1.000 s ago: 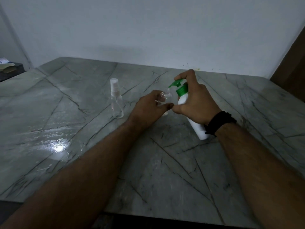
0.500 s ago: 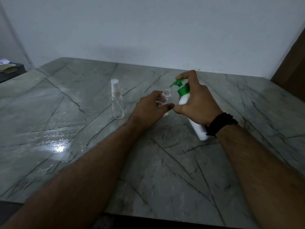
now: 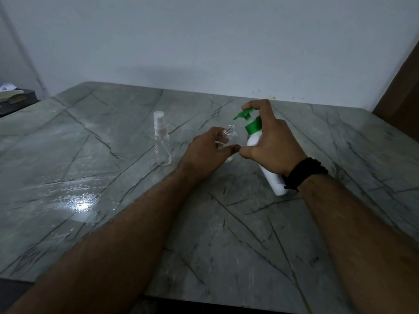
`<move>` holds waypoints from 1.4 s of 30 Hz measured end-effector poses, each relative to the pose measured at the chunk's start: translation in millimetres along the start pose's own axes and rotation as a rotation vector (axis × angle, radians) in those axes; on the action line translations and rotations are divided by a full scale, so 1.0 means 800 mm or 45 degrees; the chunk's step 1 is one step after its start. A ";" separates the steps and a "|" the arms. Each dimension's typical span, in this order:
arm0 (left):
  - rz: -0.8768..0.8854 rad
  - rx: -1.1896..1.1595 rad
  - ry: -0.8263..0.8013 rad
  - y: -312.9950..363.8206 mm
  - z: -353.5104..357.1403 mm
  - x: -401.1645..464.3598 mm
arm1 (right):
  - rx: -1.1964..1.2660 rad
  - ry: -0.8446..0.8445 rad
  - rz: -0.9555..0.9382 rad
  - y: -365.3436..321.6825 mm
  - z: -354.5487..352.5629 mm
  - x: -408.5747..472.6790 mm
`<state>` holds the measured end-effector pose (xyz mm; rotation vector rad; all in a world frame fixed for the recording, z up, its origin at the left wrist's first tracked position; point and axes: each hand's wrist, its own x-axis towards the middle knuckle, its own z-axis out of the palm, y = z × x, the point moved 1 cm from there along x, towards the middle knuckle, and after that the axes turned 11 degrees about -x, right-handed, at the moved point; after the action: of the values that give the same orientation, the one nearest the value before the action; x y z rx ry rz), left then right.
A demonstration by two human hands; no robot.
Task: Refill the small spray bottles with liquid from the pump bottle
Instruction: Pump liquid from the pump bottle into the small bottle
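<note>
The fingers of the right hand point(image 3: 273, 143) curl round the white pump bottle point(image 3: 264, 159), the index finger pressing on its green pump head point(image 3: 243, 114). The bottle tilts, its nozzle just above the open threaded neck of the uncapped small spray bottle point(image 3: 229, 135), which the left hand point(image 3: 207, 152) grips. Left of that bottle, well apart, a capped clear spray bottle point(image 3: 161, 139) stands upright on the grey marble table point(image 3: 226, 234). A black wristband point(image 3: 305, 173) circles the right wrist.
</note>
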<state>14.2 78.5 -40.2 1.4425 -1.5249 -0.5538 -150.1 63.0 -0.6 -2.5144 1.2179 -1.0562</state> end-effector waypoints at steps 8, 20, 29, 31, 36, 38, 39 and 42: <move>-0.005 0.019 -0.007 -0.003 0.002 0.003 | -0.002 0.005 0.008 0.002 0.001 0.001; -0.005 0.025 -0.009 -0.002 0.002 0.003 | 0.007 0.005 0.005 0.003 0.001 0.002; -0.012 0.028 -0.014 -0.001 0.001 0.002 | -0.011 0.001 -0.005 0.002 0.001 0.003; 0.005 0.024 -0.003 -0.001 0.000 0.000 | -0.017 0.009 -0.008 0.003 0.001 0.003; 0.003 0.014 -0.010 0.001 0.000 0.000 | -0.003 -0.009 -0.018 0.003 0.003 0.003; -0.006 0.018 -0.013 0.001 0.000 0.001 | -0.012 -0.023 -0.017 0.003 0.004 0.005; -0.006 0.014 -0.015 0.001 0.000 0.000 | -0.020 -0.024 -0.019 0.002 0.004 0.004; -0.002 -0.003 -0.012 0.000 -0.001 -0.001 | -0.026 0.003 -0.026 0.001 0.005 0.003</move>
<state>14.8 79.3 -39.9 1.4412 -1.5300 -0.5644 -147.2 59.7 -2.6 -2.5471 1.2118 -1.0567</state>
